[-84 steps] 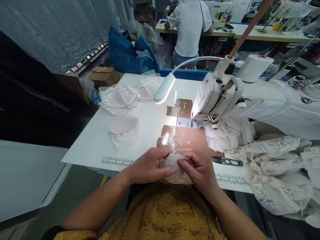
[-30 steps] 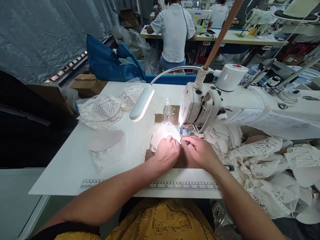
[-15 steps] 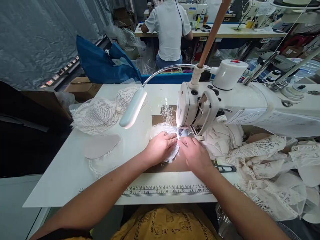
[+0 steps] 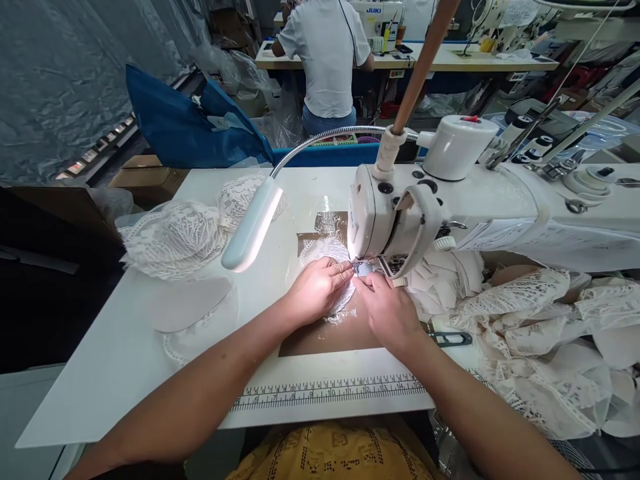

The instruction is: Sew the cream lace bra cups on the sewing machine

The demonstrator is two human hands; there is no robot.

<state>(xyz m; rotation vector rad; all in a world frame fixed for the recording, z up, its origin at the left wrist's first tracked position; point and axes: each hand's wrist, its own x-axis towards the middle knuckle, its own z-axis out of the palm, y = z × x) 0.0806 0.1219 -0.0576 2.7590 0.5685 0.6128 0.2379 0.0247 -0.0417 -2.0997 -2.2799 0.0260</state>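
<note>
A white lace cup piece lies under the needle area of the white sewing machine. My left hand presses on it with fingers held together, thumb and fingertips near the presser foot. Just right of the needle, my right hand pinches the edge of the same piece between thumb and forefinger. Both hands partly cover the lace. Beneath it is a brown patch on the table, with shiny clear tape.
A lamp on a bendy neck hangs left of the machine. Stacked lace cups and a flat pad lie left. Lace pieces heap at right, near black thread snips. A person sits at a table ahead.
The view has shifted slightly. The lace piece has turned a little under my hands, and less of its lower edge shows. Both hands keep their hold near the needle.
</note>
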